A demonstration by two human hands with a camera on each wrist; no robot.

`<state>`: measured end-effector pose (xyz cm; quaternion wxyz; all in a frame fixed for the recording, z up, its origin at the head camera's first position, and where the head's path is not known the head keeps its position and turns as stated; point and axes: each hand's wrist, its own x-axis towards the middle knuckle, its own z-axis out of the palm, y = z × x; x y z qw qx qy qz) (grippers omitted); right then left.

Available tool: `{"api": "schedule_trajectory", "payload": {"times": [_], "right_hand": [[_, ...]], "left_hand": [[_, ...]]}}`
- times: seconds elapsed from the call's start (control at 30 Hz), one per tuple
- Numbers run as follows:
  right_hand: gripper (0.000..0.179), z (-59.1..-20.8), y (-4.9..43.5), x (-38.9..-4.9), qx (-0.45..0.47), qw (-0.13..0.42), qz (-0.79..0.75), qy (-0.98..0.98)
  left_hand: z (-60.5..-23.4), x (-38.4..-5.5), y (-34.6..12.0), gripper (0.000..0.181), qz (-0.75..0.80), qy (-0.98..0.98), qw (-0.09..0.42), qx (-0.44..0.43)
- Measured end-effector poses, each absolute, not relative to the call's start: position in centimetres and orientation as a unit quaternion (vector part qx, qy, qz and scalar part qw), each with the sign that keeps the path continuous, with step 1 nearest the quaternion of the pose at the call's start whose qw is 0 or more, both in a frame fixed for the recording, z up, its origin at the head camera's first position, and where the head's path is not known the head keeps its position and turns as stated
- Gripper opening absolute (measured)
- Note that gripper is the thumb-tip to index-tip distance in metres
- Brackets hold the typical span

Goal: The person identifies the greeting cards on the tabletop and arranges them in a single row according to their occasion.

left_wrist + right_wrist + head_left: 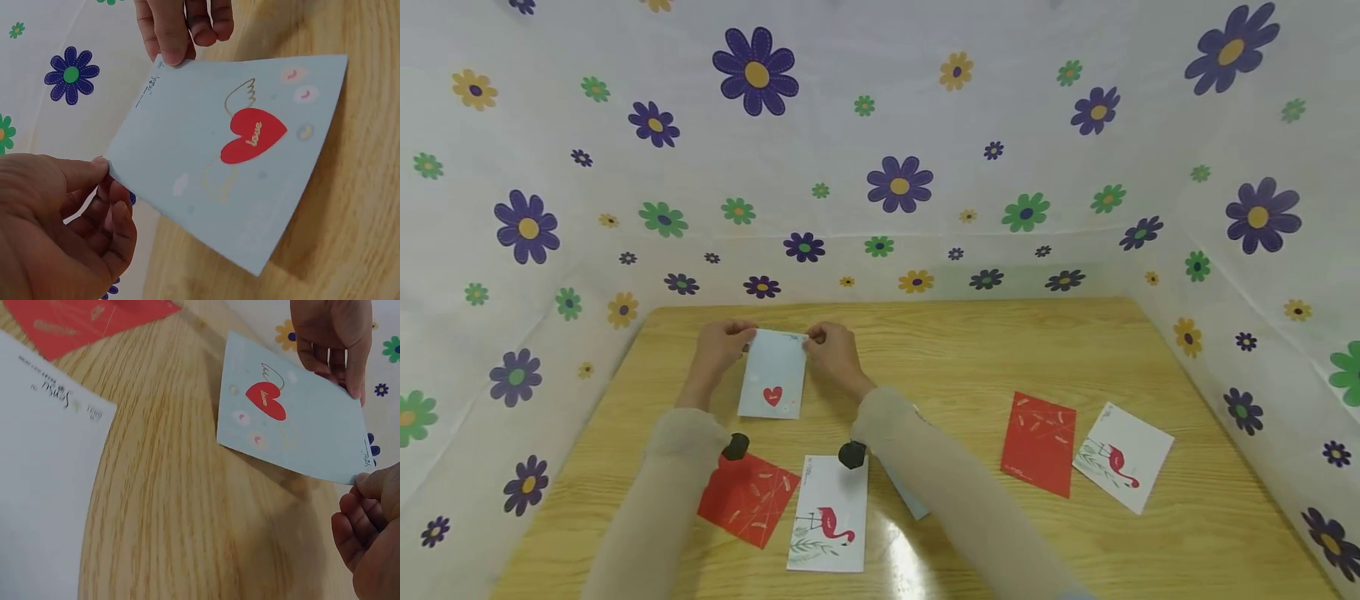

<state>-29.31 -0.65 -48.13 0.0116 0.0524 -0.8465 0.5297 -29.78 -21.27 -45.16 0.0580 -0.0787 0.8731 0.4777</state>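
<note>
Both hands hold a pale blue card (775,367) over the far left of the table. A red heart with gold "love" lettering and a winged outline decorates it, along with small pastel spots. My left hand (721,350) pinches the card's far left corner between thumb and fingers. At the far right corner, my right hand (837,354) pinches it the same way, its other fingers curled below. In the left wrist view the card (206,125) slants, with its heart end out over the wood and a shadow under it.
Nearer me lie a red card (752,500), a white flamingo card (827,525) and a light blue card (904,483), partly under the right forearm. Another red card (1039,446) and a second flamingo card (1123,458) lie at the right. Flowered cloth (835,167) surrounds the table.
</note>
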Motion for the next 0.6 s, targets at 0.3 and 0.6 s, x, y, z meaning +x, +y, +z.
{"api": "schedule_trajectory", "payload": {"times": [0.3, 0.6], "right_hand": [[0.014, -50.1, -0.4, -29.7, 0.088, 0.01, 0.507, -0.857], [0.01, -51.4, -0.4, -29.8, 0.098, 0.019, 0.456, -0.884]], "left_hand": [[-47.2, -30.2, -22.2, 0.028, 0.43, 0.9, 0.057, -0.04], [-49.2, -30.0, -22.1, 0.022, 0.393, 0.917, 0.061, -0.032]]}}
